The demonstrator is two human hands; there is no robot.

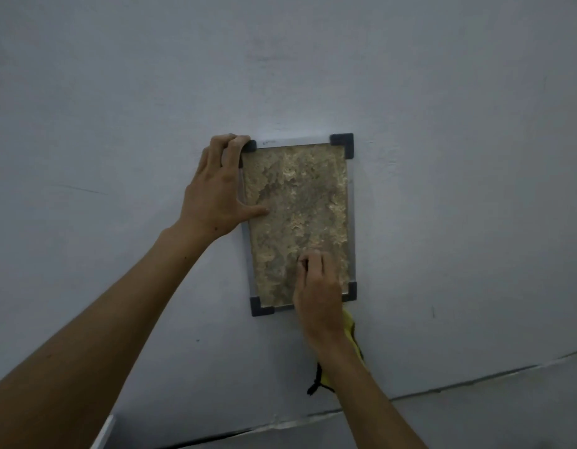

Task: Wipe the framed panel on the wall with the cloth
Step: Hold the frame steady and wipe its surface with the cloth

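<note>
A framed panel (300,202) with a mottled tan and grey surface, a thin silver frame and dark corner caps hangs on the pale wall. My left hand (220,189) holds its upper left corner, fingers curled over the top cap and thumb lying on the surface. My right hand (318,291) presses against the panel's lower right part and grips a yellow cloth (350,332) with dark trim. Most of the cloth is hidden under the hand and wrist; a strip hangs down behind the forearm.
The bare pale wall (442,157) surrounds the panel on all sides. A dark seam (475,382) runs slantwise along the bottom, with a lighter surface below it. A white edge (104,432) shows at the bottom left.
</note>
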